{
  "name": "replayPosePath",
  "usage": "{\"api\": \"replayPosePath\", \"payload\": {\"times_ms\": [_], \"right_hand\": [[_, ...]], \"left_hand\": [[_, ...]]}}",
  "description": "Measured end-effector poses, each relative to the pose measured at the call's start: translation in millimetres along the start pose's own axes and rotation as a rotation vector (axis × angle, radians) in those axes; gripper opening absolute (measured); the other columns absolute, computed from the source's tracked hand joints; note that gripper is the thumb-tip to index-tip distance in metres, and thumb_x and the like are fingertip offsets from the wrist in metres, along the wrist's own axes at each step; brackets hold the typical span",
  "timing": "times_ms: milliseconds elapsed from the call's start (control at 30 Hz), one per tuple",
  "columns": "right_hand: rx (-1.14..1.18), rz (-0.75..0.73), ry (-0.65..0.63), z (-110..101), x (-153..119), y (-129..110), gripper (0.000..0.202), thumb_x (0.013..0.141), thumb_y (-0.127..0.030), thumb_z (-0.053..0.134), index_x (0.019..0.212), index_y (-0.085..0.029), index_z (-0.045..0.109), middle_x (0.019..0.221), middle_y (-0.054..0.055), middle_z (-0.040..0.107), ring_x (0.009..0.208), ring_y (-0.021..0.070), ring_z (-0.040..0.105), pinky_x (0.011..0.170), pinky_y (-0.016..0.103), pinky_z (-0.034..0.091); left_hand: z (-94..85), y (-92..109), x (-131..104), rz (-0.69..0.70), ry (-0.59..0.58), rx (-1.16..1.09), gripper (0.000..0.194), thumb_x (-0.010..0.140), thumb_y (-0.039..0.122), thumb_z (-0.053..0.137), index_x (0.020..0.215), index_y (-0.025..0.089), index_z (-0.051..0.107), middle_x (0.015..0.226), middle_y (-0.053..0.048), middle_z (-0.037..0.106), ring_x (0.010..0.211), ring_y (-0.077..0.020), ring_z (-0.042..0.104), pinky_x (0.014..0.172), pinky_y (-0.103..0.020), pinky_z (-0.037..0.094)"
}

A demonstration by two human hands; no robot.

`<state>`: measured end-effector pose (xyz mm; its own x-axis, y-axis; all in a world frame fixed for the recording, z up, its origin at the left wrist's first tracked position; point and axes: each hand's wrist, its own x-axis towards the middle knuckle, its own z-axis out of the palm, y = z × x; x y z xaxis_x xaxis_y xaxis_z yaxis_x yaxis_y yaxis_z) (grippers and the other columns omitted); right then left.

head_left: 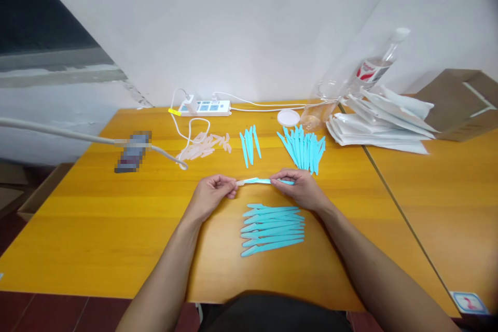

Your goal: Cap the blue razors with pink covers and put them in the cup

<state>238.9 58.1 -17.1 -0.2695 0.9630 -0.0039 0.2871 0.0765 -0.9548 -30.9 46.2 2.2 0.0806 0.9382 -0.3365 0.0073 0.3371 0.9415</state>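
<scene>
A turquoise eyebrow razor lies level between my two hands above the table. My right hand pinches its handle. The fingertips of my left hand are closed on a small translucent blade cover at the razor's blade end; whether the cover is fully seated I cannot tell. Below my hands lies a row of several turquoise razors, side by side. Beyond them are a few more razors, a larger fanned pile of razors and a heap of loose pale covers.
A white power strip with cables stands against the wall. At left lies a blurred phone-like object under a cable. On the right are a clear jar, its lid, a bottle, white packets and a cardboard box.
</scene>
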Motion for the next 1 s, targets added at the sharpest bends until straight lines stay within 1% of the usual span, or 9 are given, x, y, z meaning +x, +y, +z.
{"api": "replayPosePath", "payload": {"times_ms": [233,367,500,600,700,767,833,900,1000], "right_hand": [[-0.091,-0.135,-0.13,3,-1,-4,0.023,0.091,-0.04,0.065,0.09,-0.021,0.078,0.084,0.004,0.075,0.073,0.0164,0.066,0.067,0.027,0.049],[-0.251,-0.246,-0.289,-4,-6,-12,0.024,0.094,-0.036,0.062,0.087,-0.021,0.079,0.084,0.006,0.075,0.079,0.0182,0.065,0.074,0.03,0.049],[-0.288,-0.199,-0.396,-10,-9,-18,0.026,0.094,-0.038,0.061,0.087,-0.021,0.079,0.081,0.005,0.075,0.073,0.0171,0.064,0.068,0.028,0.047],[-0.364,-0.06,-0.318,-15,0,-22,0.027,0.09,-0.042,0.064,0.094,-0.021,0.079,0.072,0.002,0.072,0.063,0.0155,0.062,0.058,0.025,0.043],[-0.525,0.011,-0.227,-17,26,-31,0.029,0.081,-0.037,0.073,0.103,-0.018,0.078,0.075,0.004,0.074,0.068,0.0182,0.067,0.064,0.025,0.046],[-0.604,0.017,-0.185,-13,51,-38,0.023,0.087,-0.028,0.063,0.101,-0.016,0.077,0.087,0.008,0.078,0.08,0.0209,0.071,0.073,0.027,0.048],[-0.737,0.057,0.007,-4,79,-42,0.028,0.092,-0.028,0.056,0.104,-0.012,0.076,0.101,0.015,0.077,0.094,0.0264,0.071,0.082,0.031,0.049],[-0.852,0.13,0.101,8,103,-43,0.035,0.091,-0.034,0.06,0.11,-0.008,0.073,0.113,0.023,0.074,0.108,0.0329,0.068,0.09,0.036,0.049],[-0.909,0.204,0.057,19,126,-42,0.033,0.09,-0.028,0.062,0.108,-0.003,0.073,0.114,0.029,0.071,0.113,0.0388,0.067,0.093,0.041,0.049]], "left_hand": [[9.6,-6,-5,0.037,-0.16,0.259,0.035,0.079,0.047,0.077,0.091,0.014,0.076,0.079,-0.006,0.075,0.065,-0.0138,0.064,0.062,-0.024,0.048],[7.4,-1,-15,0.218,-0.272,0.566,0.026,0.089,0.042,0.066,0.085,0.019,0.078,0.073,-0.003,0.071,0.064,-0.0156,0.062,0.058,-0.025,0.044],[20.2,4,-25,0.511,-0.306,0.778,0.022,0.09,0.04,0.066,0.099,0.024,0.079,0.097,-0.008,0.075,0.095,-0.0238,0.068,0.087,-0.036,0.051],[36.9,0,-30,0.632,-0.326,0.857,0.063,0.085,0.05,0.072,0.141,0.024,0.06,0.142,-0.014,0.061,0.131,-0.0317,0.055,0.113,-0.047,0.04],[46.2,-7,-33,0.629,-0.442,0.933,0.086,0.085,0.059,0.069,0.157,0.022,0.038,0.161,-0.015,0.039,0.15,-0.0344,0.034,0.124,-0.054,0.022],[45.9,-9,-34,0.608,-0.48,0.966,0.08,0.09,0.058,0.063,0.157,0.024,0.036,0.162,-0.012,0.037,0.152,-0.0328,0.029,0.126,-0.054,0.018],[41.5,-7,-34,0.606,-0.465,0.965,0.069,0.093,0.055,0.06,0.154,0.026,0.042,0.161,-0.01,0.04,0.152,-0.0307,0.03,0.126,-0.052,0.02],[33.1,-2,-30,0.618,-0.382,0.937,0.058,0.096,0.051,0.058,0.148,0.026,0.052,0.158,-0.009,0.045,0.149,-0.0285,0.037,0.124,-0.049,0.026],[10.2,6,-15,0.614,-0.158,0.911,0.045,0.098,0.045,0.056,0.138,0.026,0.062,0.147,-0.009,0.057,0.137,-0.0256,0.051,0.118,-0.042,0.037]]}}
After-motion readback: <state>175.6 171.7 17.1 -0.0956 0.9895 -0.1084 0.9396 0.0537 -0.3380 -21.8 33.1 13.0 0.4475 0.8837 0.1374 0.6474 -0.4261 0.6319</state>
